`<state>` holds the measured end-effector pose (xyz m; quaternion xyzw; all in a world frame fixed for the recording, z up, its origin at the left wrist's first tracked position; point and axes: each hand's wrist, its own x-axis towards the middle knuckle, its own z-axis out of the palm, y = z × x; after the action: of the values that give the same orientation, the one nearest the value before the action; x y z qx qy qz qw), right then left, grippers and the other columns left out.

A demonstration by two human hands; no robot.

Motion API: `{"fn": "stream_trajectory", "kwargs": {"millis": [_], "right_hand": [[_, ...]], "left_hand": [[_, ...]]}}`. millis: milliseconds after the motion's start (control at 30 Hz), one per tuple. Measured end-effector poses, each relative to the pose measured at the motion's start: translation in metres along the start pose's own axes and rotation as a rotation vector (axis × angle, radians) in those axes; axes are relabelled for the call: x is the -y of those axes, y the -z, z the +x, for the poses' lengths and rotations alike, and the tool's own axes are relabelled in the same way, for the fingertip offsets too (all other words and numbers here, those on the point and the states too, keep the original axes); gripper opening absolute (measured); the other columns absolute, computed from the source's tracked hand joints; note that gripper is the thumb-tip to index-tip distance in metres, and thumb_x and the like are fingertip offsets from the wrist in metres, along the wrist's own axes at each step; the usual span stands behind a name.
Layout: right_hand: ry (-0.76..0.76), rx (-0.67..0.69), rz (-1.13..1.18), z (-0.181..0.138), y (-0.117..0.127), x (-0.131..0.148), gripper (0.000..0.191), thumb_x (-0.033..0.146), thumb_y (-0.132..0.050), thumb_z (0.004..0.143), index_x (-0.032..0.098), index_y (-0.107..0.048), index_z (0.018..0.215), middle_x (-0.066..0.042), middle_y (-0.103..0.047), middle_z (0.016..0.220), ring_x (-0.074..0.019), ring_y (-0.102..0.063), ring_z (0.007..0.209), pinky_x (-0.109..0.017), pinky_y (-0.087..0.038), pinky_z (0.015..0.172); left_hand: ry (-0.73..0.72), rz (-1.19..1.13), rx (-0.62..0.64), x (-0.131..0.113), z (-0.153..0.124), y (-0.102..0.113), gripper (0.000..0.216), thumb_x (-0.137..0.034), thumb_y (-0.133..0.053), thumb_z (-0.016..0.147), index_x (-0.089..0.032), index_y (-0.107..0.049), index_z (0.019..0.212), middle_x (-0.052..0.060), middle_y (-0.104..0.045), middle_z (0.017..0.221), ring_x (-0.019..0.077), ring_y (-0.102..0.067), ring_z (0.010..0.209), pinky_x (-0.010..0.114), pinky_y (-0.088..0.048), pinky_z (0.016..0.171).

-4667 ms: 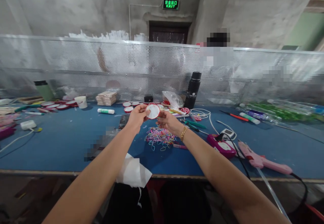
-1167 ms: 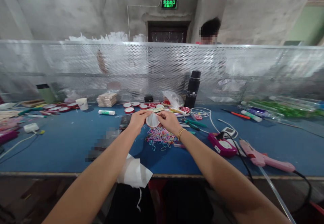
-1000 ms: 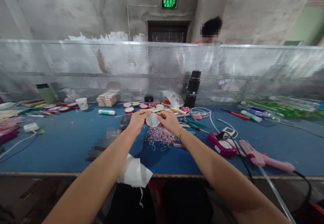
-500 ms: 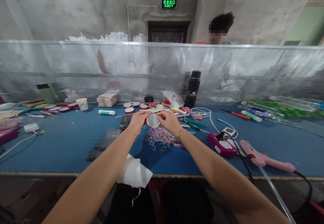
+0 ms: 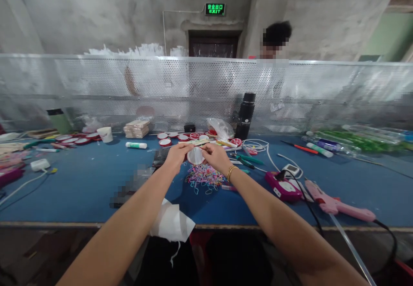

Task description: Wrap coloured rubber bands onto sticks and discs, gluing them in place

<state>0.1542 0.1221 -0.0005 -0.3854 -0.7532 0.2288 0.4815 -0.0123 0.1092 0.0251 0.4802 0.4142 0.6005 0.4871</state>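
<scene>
A round white disc with a red rim (image 5: pixel 195 156) is held upright between my two hands, above the blue table. My left hand (image 5: pixel 176 156) grips its left edge, fingers closed and reaching over the top. From the other side, my right hand (image 5: pixel 216 156) pinches the right edge with thumb and fingers. Just below the disc lies a loose heap of small coloured rubber bands (image 5: pixel 206 177). Behind my fingers, several similar red-rimmed discs (image 5: pixel 165 142) and pale sticks rest on the table. My fingertips partly cover the disc's edge.
A black bottle (image 5: pixel 245 116) stands behind my right hand. To the right are green-handled pliers (image 5: pixel 247 161), a purple power strip (image 5: pixel 284 187) and a pink glue gun (image 5: pixel 335 202) with cords. A glue stick (image 5: pixel 136 145) lies left. A perforated metal screen (image 5: pixel 155 79) borders the back; a person is beyond it.
My hands keep nearly the same hold on the disc. The view has shifted slightly, so the scene sits a little lower. The person behind the screen has moved slightly left.
</scene>
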Motion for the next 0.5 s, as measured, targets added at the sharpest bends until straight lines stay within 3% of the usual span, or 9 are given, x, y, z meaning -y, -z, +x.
{"fn": "stream_trajectory", "kwargs": {"millis": [167,267,367,500], "right_hand": [[-0.108,-0.026,0.135,0.002,0.003,0.002,0.026,0.027,-0.057,0.083,0.02,-0.062,0.108,0.003,-0.064,0.059,-0.0154,-0.063,0.048,-0.024,-0.048,0.045],[-0.171,-0.047,0.199,0.002,0.006,0.004,0.035,0.026,-0.056,0.082,0.02,-0.061,0.117,0.002,-0.063,0.059,-0.0156,-0.062,0.047,-0.023,-0.047,0.041],[-0.189,-0.048,0.211,0.002,0.009,0.005,0.032,0.027,-0.057,0.082,0.018,-0.065,0.112,0.001,-0.064,0.061,-0.0151,-0.062,0.048,-0.023,-0.047,0.04],[-0.139,-0.036,0.226,0.003,0.009,0.005,0.031,0.032,-0.057,0.084,0.019,-0.067,0.11,0.001,-0.063,0.06,-0.0146,-0.06,0.046,-0.024,-0.046,0.04]], "left_hand": [[0.02,0.011,0.13,-0.001,-0.005,-0.002,0.052,-0.039,-0.088,0.051,-0.017,-0.074,0.096,0.008,-0.073,0.096,0.0203,-0.065,0.083,0.035,-0.05,0.078],[-0.102,0.2,0.264,0.002,-0.006,-0.002,0.075,-0.028,-0.091,0.043,-0.017,-0.067,0.114,0.011,-0.069,0.113,0.0251,-0.064,0.099,0.039,-0.049,0.089],[-0.308,0.444,0.248,0.007,-0.003,-0.001,0.098,-0.019,-0.092,0.033,-0.014,-0.06,0.125,0.014,-0.062,0.126,0.0311,-0.057,0.115,0.044,-0.041,0.103],[-0.425,0.618,0.213,0.008,0.0,0.001,0.093,-0.024,-0.09,0.043,-0.014,-0.056,0.129,0.015,-0.06,0.129,0.0328,-0.056,0.118,0.046,-0.039,0.105]]}}
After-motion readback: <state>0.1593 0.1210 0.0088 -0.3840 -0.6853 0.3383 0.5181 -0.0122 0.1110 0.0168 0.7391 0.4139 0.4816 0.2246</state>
